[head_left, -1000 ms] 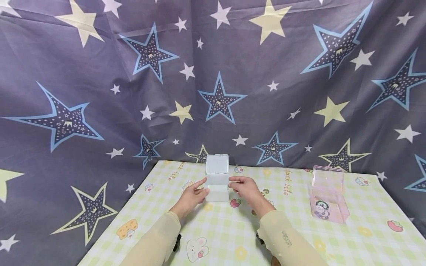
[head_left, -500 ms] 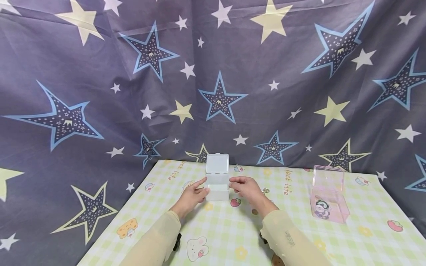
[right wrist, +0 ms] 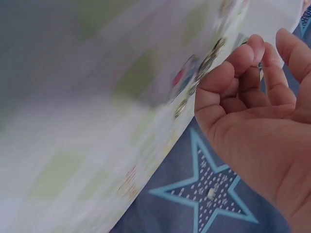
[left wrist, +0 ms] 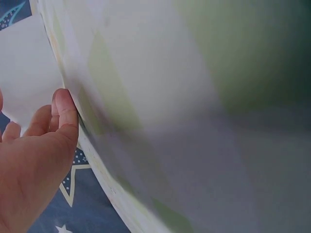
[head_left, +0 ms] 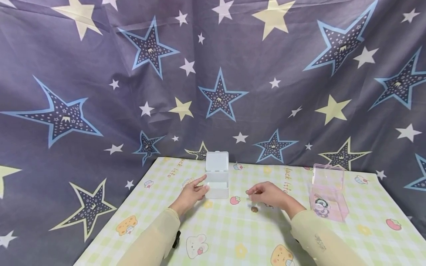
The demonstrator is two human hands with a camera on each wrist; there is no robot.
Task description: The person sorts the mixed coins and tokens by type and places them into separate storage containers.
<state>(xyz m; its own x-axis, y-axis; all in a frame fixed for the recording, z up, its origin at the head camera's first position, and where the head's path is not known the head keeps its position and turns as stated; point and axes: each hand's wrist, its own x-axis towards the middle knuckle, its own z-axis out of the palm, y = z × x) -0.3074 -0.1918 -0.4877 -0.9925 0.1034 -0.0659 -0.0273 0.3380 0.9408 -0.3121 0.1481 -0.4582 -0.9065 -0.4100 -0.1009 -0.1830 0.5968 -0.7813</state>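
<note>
A small white box [head_left: 217, 193] with a hinged lid [head_left: 217, 161] raised at its back stands at the middle of the table. My left hand [head_left: 189, 195] touches the box's left side, thumb at the front corner and index finger further back. To the right of the box my right hand [head_left: 267, 194] hovers low over the cloth, fingers loosely bent and pointing left. A small round brown item [head_left: 254, 209] lies below that hand. Several small, shiny round pieces [right wrist: 204, 68] show beside its fingers in the right wrist view, partly blurred.
A clear pink box [head_left: 337, 212] with its lid raised stands at the right, round green and purple patterned items [head_left: 321, 208] inside it. A green-checked cloth [head_left: 149, 218] with printed pictures covers the table. Behind hangs a dark star-patterned curtain [head_left: 186, 37].
My right hand has left the white box's right side and moved right, to the small items on the cloth. The left hand stays at the box.
</note>
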